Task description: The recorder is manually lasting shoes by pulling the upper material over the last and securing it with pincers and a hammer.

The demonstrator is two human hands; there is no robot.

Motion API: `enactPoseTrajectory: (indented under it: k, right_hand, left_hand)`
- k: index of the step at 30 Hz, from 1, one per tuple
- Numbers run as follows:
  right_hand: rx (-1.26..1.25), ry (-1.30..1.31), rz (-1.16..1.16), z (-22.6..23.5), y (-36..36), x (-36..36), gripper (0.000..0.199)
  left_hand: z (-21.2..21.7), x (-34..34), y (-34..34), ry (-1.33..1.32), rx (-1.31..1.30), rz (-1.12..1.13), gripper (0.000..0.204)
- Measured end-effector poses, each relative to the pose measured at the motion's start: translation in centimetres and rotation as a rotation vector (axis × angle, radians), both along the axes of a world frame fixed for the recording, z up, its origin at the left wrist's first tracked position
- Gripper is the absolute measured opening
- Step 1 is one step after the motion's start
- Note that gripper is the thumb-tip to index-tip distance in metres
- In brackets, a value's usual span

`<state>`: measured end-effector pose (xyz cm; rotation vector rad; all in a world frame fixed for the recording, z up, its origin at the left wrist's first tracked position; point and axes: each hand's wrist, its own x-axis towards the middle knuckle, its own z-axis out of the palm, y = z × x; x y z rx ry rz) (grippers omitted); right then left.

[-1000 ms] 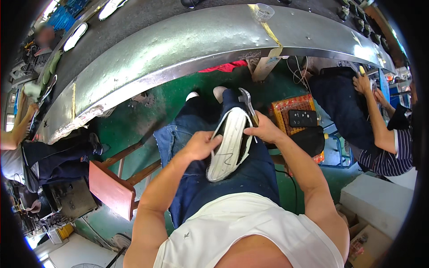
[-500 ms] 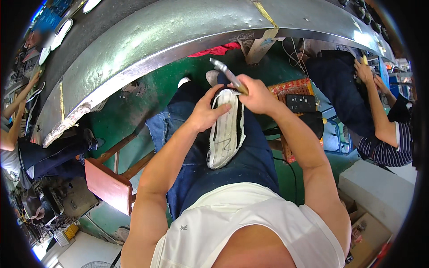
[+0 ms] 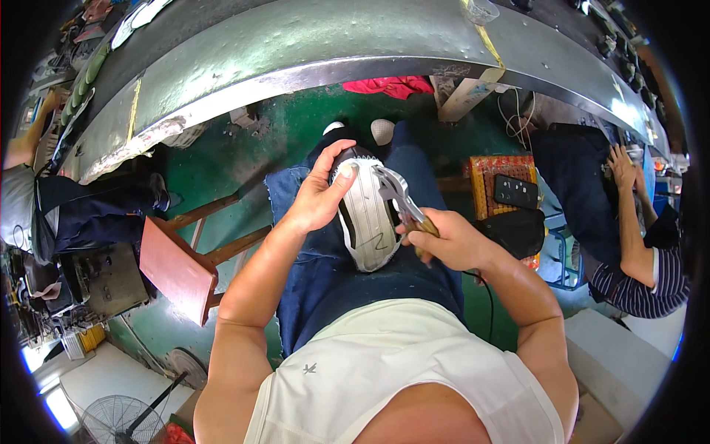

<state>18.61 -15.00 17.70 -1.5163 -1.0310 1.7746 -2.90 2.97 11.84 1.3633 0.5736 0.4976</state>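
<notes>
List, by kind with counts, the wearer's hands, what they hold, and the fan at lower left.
Hands: 2 (left hand, right hand)
Shoe: 1
Pincers: 1
Fan: 1
Total: 5

Shoe [image 3: 372,233], over the lap, was taken as dial centre. Left hand [image 3: 322,191] sat on it at 10 o'clock; right hand [image 3: 447,240] lay at 4. The surface [image 3: 296,52] spanned 12, a cup [image 3: 482,11] on it at 1. Flat device [image 3: 510,194] rested on a seat mat [image 3: 484,169] between 2 and 3. Stool [image 3: 174,266] stood between 8 and 9.
</notes>
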Motion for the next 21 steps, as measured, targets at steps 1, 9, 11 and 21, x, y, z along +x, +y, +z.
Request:
enactPoseTrajectory:
  k: [1, 9, 11, 21]
  right_hand:
    - [0.018, 0.009, 0.001, -0.4, 0.2, -0.5, 0.031]
    - [-0.083, 0.503, -0.126, 1.2, 2.8, -2.2, 0.022]
    - [-0.118, 0.529, -0.191, 0.4, 3.2, -2.8, 0.028]
    - [-0.07, 0.21, -0.023, 0.5, 4.4, -2.0, 0.022]
  left_hand:
    - [0.0, -0.2, -0.1, -0.009, 0.011, 0.002, 0.051]
    - [0.3, -1.9, -0.2, -0.028, 0.092, -0.083, 0.061]
    - [-0.2, -2.1, 0.2, 0.073, 0.061, -0.073, 0.062]
    - [-0.5, -1.4, 0.0, 0.092, 0.009, 0.004, 0.052]
